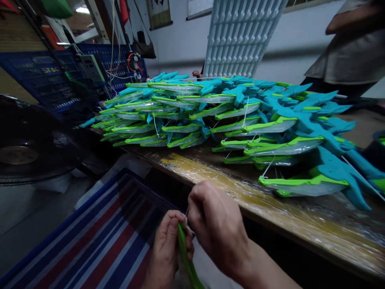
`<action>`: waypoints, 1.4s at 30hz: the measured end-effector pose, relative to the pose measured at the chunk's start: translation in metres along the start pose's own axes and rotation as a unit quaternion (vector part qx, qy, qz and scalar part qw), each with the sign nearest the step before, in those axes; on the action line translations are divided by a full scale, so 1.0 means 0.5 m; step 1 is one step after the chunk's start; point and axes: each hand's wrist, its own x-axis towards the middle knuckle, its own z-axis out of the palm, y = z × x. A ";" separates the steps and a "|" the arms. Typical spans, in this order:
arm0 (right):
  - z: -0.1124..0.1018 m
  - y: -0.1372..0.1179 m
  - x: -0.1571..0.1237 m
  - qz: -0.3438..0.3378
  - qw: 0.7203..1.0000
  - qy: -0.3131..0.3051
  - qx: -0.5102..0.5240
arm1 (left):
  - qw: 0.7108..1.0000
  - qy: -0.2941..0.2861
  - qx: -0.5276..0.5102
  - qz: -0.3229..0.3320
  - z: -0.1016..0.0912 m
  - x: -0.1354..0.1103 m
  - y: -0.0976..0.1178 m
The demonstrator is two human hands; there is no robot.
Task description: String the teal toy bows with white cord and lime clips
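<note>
My left hand (168, 241) is closed round a bright green plastic strip (186, 257), whose lower end runs out of the picture at the bottom. Against its upper end, my right hand (216, 224) is closed in a pinch, its fingertips turned away from me. A thin pale cord shows between the two hands; its ends are hidden by the fingers. Beyond the hands, on the workbench, lie many stacked pieces (282, 148) with green rims, clear plastic bodies and white cords. Teal animal-like shapes (333, 164) are joined to or lie among them.
The wooden workbench edge (216, 180) is covered in clear film. Striped fabric (99, 237) fills a blue-rimmed container at lower left. A black fan (33, 148) stands at left, near blue crates (45, 80). Another person (345, 52) is at the far right behind the bench.
</note>
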 end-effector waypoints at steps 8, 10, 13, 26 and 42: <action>0.046 0.043 -0.101 0.199 0.969 -0.077 0.123 | 0.999 -0.018 0.005 -0.035 0.000 0.008 -0.022; 0.043 0.040 -0.119 0.189 0.966 -0.089 0.150 | 0.999 -0.003 0.019 -0.040 0.000 0.013 -0.026; 0.028 0.031 -0.122 0.175 0.959 -0.117 0.190 | 0.999 0.005 0.039 -0.031 -0.002 0.018 -0.030; 0.042 0.010 -0.127 0.490 0.730 -0.060 0.472 | 0.998 -0.061 -0.016 -0.028 0.012 0.016 -0.030; 0.020 0.005 -0.142 0.309 0.884 -0.073 0.345 | 0.997 -0.038 -0.009 -0.064 0.015 0.013 -0.030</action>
